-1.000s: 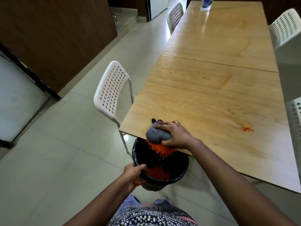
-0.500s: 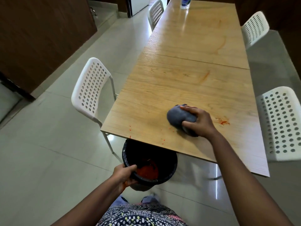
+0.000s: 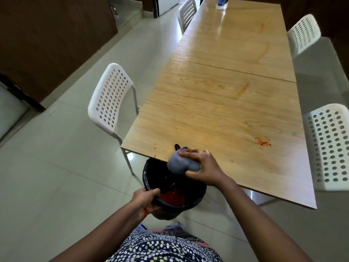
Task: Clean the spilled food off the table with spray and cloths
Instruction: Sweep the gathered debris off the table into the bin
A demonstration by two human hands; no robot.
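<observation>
My right hand [image 3: 204, 167] grips a bunched grey cloth [image 3: 178, 163] at the near edge of the long wooden table [image 3: 217, 110], right over a black bin [image 3: 190, 203]. My left hand [image 3: 145, 200] holds the bin's near rim just under the table edge. Red-orange food lies in the bin's bottom. A red food smear [image 3: 263, 142] sits on the table to the right, and small red specks [image 3: 154, 147] dot the near-left corner. A spray bottle [image 3: 222, 2] stands at the far end of the table.
White perforated chairs stand around the table: one at the left [image 3: 109, 103], one far left [image 3: 187, 12], one far right [image 3: 304, 33], one at the right [image 3: 330, 146]. Faint orange streaks [image 3: 243, 89] mark the tabletop. Pale floor tiles and dark wooden cabinets lie to the left.
My right hand has swept the cloth from the middle of the table back to the near edge above the bin. My left hand keeps its hold on the bin.
</observation>
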